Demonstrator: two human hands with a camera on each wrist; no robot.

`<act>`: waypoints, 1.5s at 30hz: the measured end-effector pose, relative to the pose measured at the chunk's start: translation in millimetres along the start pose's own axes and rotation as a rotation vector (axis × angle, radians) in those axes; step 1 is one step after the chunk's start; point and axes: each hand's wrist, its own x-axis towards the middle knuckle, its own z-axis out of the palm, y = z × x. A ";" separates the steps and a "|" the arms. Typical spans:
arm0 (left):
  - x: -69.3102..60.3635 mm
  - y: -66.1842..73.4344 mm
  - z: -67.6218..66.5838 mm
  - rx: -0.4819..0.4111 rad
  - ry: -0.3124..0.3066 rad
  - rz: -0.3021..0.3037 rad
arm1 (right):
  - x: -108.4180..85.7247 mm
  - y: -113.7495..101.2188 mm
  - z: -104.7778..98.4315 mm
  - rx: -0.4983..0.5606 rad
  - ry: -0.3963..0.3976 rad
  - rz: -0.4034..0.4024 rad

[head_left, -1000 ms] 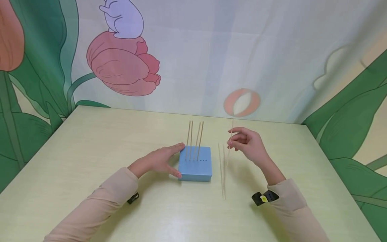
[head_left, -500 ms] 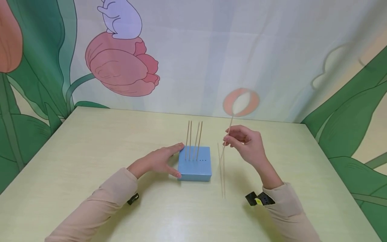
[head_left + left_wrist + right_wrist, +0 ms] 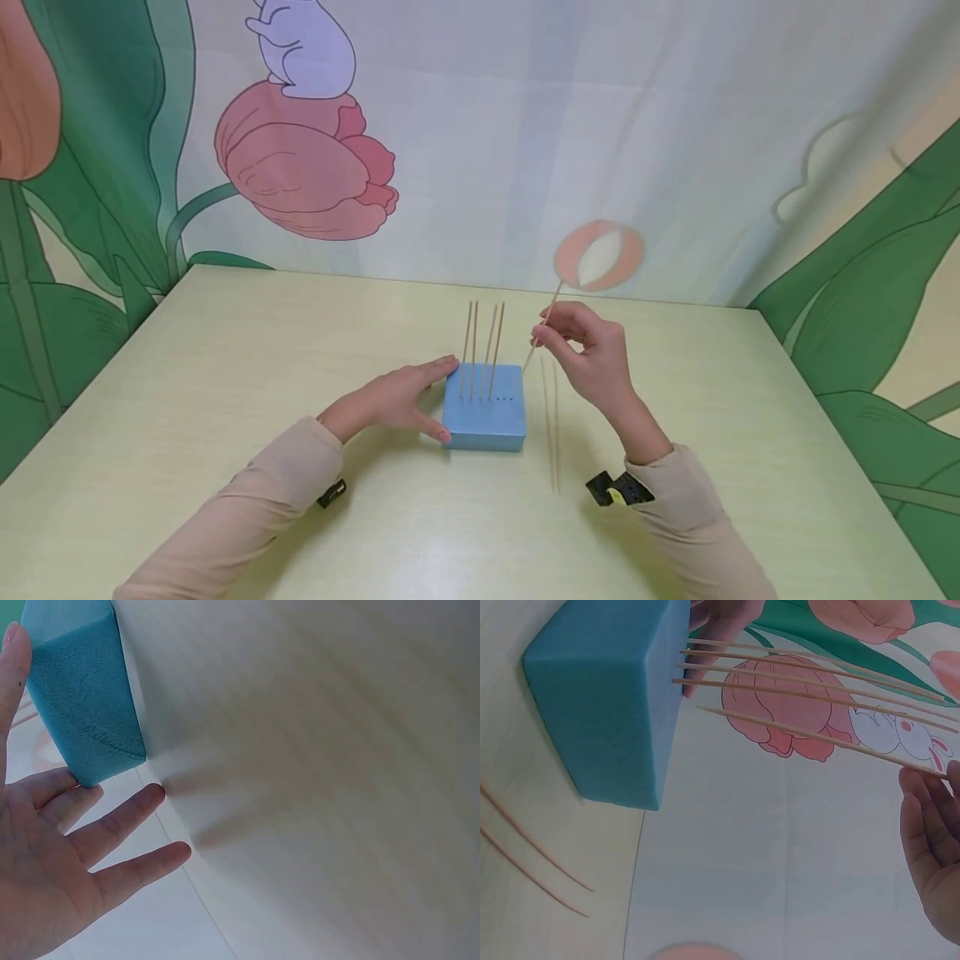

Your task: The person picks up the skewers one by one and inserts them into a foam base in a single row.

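Note:
A light-blue foam-like block (image 3: 483, 421) rests on the table with several thin wooden skewers (image 3: 497, 346) upright in a row of holes. To their right, small dark holes show in its top. My left hand (image 3: 393, 396) holds the block's left side, thumb at the front corner and fingers at the back corner; its other fingers spread apart. Between thumb and fingertips, my right hand (image 3: 588, 346) pinches another skewer (image 3: 802, 735), tilted. In the right wrist view its pointed lower end is beside the standing skewers, apart from the block.
Two loose skewers (image 3: 548, 425) lie on the pale table (image 3: 337, 317), just right of the block and below my right hand. A printed curtain (image 3: 465, 167) hangs behind the table's back edge.
My right hand has moved left with its skewer, from above the loose skewers toward the block's back right corner. The skewer leans more. My left hand and the block stay put.

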 end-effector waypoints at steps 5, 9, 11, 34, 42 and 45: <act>-0.7 1.1 -0.4 0.000 -0.001 -0.003 | 1.9 0.3 7.6 -0.020 0.010 -0.023; -1.6 2.3 -1.1 -0.004 -0.003 -0.007 | 1.2 1.7 12.2 -0.042 -0.008 -0.029; -1.9 2.9 -1.6 -0.004 -0.002 -0.009 | 0.5 2.3 14.0 -0.051 -0.017 -0.030; -1.0 1.3 0.3 0.008 0.002 -0.015 | -9.4 9.6 25.7 -0.105 -0.067 -0.027; -0.8 -0.1 1.1 0.012 0.005 -0.017 | -9.7 9.6 28.7 -0.117 -0.097 0.003; -1.1 -0.1 1.5 0.010 0.005 -0.014 | -10.1 9.1 29.7 -0.126 -0.097 0.011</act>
